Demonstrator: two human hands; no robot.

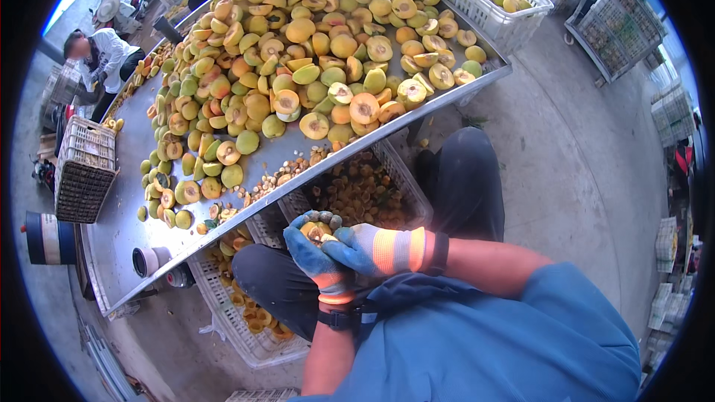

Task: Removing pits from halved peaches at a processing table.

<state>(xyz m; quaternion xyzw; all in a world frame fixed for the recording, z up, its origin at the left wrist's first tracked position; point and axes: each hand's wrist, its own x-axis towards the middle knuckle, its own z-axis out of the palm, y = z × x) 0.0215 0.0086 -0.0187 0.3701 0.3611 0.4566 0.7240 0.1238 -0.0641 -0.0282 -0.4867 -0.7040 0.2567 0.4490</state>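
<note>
A halved yellow stone fruit [315, 231] is cupped in my left hand [307, 251], whose dark fingertips curl over its far side. My right hand [357, 248] meets it from the right, thumb pressed at the fruit's near edge; its other fingers are mostly hidden. Both hands wear blue-coated work gloves with orange and grey cuffs. They are above my lap, just off the near edge of a metal table [125, 178]. On that table lies a large heap of halved stone fruit [301, 30], green to orange, many showing brown centres. Loose pits [285, 173] line the table's near edge.
Under the table, one plastic crate [424, 206] holds pits and scraps; another crate [246, 349] by my left knee holds fruit pieces. A cup-like container [146, 262] lies at the left corner. Another crate [86, 167] stands beyond the left edge, near a seated person [109, 61].
</note>
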